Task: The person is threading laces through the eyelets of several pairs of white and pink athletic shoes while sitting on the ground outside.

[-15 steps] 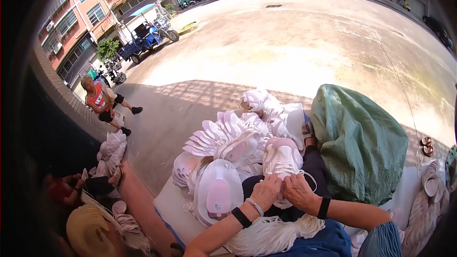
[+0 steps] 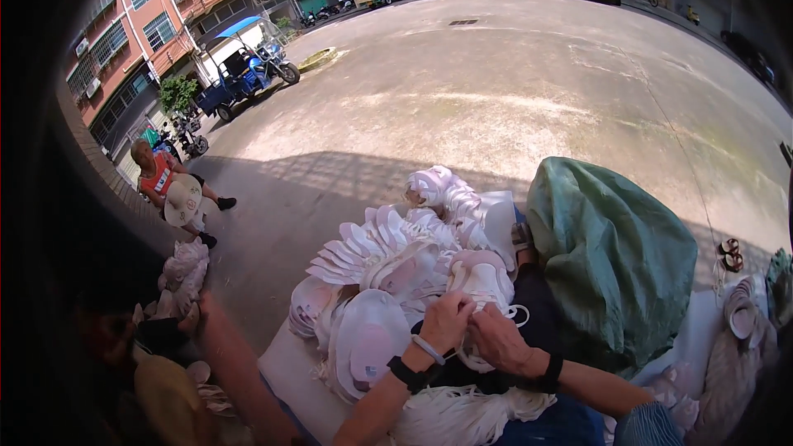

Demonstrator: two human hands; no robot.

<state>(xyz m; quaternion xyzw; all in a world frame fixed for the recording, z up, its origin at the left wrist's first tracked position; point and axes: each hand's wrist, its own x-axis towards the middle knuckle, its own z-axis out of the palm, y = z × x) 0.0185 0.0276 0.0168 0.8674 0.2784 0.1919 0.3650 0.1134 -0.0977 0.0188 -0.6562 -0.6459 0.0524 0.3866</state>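
Observation:
A white and pale pink shoe upper rests over my lap with its toe end hidden beneath my hands. My left hand is closed in a pinch at its lacing, and my right hand pinches right beside it, fingertips nearly touching. Both seem to grip the white shoelace, which loops out at the right side of the upper; the exact grip is hidden by the fingers. Below my wrists, across my lap, lies a thick bundle of white laces. Left of the upper stands a stack of rounded white-and-pink shoe pieces.
More shoe uppers are heaped ahead. A large green sack stands at my right, with sandals beyond it. At the left sits a person with a straw hat. A blue cargo tricycle is parked farther off.
The view has shifted slightly, moving the scene left in the picture. My hands have drawn in together over the lacing and turned a little. The seated person's hat has come lower in front.

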